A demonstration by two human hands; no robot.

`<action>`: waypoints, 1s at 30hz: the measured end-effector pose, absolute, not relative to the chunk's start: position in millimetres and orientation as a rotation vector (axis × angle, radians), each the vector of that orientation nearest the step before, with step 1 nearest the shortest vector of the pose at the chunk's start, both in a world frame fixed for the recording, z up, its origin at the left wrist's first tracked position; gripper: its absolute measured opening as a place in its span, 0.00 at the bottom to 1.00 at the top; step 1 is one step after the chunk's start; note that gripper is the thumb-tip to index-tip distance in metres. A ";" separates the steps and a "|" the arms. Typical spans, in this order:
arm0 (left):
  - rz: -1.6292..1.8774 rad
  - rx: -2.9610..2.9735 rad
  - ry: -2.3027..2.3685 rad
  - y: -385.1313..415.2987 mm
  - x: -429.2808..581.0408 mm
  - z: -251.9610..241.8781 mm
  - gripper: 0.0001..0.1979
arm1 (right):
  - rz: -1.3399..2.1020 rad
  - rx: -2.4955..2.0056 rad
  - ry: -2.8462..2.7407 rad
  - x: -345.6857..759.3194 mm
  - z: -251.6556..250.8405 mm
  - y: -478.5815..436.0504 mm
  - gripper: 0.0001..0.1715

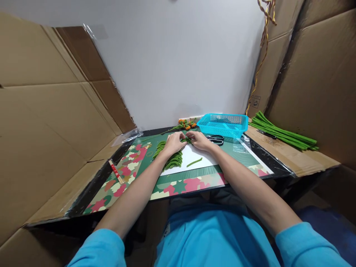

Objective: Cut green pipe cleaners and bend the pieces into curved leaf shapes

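Observation:
My left hand (175, 142) and my right hand (198, 140) meet over a white sheet (191, 166) in the middle of the table. Their fingers close on a short green pipe cleaner (188, 140) between them, partly hidden by the fingertips. Under and beside my left hand lies a row of bent green pipe cleaner pieces (174, 160). One loose green piece (194, 162) rests on the sheet, nearer to me. Black-handled scissors (216, 139) lie just right of my right hand.
A blue plastic basket (222, 130) stands at the back right, with orange flowers (187, 124) to its left. Long green pipe cleaners (283, 131) lie far right beside a black pen-like tool (267, 134). A red-wrapped stick bundle (115, 171) lies left. Cardboard walls (52, 92) flank the table.

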State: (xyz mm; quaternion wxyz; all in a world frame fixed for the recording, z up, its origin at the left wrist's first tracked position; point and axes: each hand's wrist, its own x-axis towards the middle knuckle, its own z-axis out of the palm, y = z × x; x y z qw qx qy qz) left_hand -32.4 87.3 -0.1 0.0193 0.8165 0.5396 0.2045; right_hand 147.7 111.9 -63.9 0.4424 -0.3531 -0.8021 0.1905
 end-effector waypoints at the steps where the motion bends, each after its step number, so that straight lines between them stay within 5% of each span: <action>1: 0.642 2.534 1.669 86.7 -32.3 0.1 0.09 | 0.468 -0.881 -1.991 148.1 -63.6 111.1 0.32; 11: 0.774 2.460 1.703 85.2 -42.9 7.1 0.08 | 0.399 -0.935 -2.040 156.9 -57.6 102.1 0.28; 20: 1.012 2.198 2.016 92.8 -63.1 20.9 0.19 | 0.322 -0.951 -2.100 148.8 -57.3 99.0 0.21; 30: 1.046 2.104 2.065 96.8 -70.8 16.1 0.17 | 0.311 -0.941 -2.131 148.0 -58.7 100.0 0.25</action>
